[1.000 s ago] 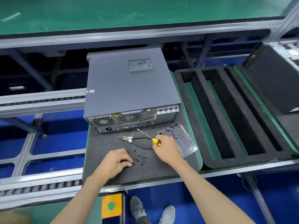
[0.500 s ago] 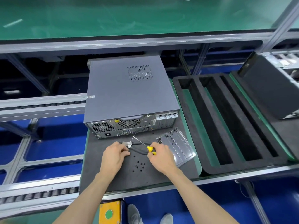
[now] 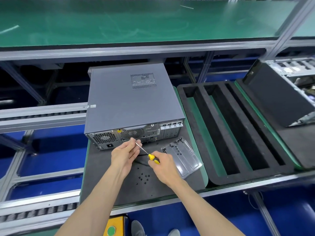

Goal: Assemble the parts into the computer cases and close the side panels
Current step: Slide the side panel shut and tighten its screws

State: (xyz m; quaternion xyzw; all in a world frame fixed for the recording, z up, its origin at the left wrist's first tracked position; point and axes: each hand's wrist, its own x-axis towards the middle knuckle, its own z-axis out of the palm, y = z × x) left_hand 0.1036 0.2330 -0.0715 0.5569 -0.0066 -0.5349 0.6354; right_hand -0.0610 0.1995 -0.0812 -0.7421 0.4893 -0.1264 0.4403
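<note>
The closed grey computer case (image 3: 133, 106) lies at 12 o'clock on my dark mat (image 3: 105, 188), rear ports facing me. At 3 o'clock sits a black foam tray (image 3: 201, 133) with 3 slots. A clear plastic tray (image 3: 185, 159) holds black screws, too small to count. My right hand (image 3: 163, 166) grips the yellow-handled screwdriver (image 3: 152, 157); my left hand (image 3: 125, 154) pinches its shaft tip, hiding whatever sits there. Loose screws (image 3: 143, 178) lie at 6 o'clock.

Black foam tray (image 3: 201, 126) with long slots, yellow box (image 3: 115, 226) with green button
</note>
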